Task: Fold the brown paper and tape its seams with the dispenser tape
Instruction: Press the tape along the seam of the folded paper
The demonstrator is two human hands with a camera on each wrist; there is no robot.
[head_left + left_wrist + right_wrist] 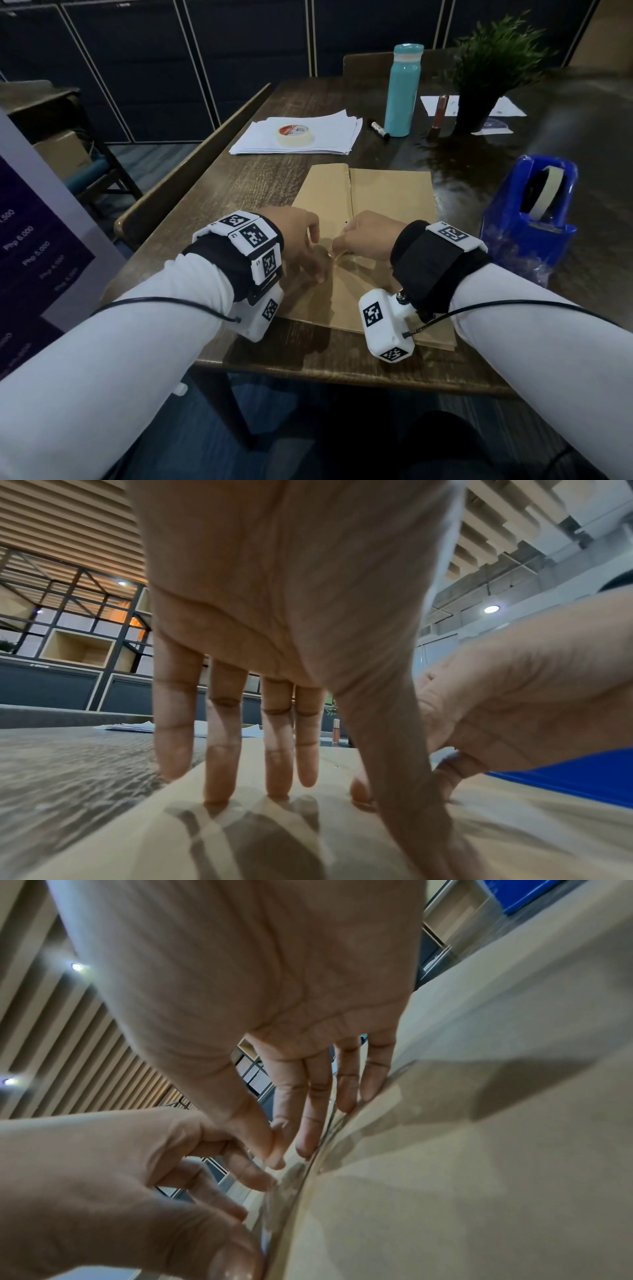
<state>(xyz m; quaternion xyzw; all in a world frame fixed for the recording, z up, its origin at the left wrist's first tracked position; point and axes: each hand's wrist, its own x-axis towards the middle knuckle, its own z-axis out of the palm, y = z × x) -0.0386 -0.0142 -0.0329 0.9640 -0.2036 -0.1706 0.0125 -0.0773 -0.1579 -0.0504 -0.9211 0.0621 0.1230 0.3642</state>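
Observation:
The brown paper [387, 195] lies flat on the dark wooden table [260, 178], its two flaps meeting at a centre seam [350, 192]. Both hands are on the near half of that seam. My left hand [303, 246] has straight fingers [219, 753] whose tips press the paper, with the thumb stretched down beside them. My right hand [359, 238] lays its straight fingers [308, 1112] along the seam. A glossy clear tape strip [291, 1180] runs under both hands' fingertips. The blue tape dispenser [534, 212] stands to the right of the paper.
A stack of white sheets [329, 137] carrying a masking tape roll [294, 134] sits beyond the paper. Further back are a black marker [380, 130], a teal bottle [402, 90] and a potted plant [486, 72]. A chair back [191, 164] lines the table's left side.

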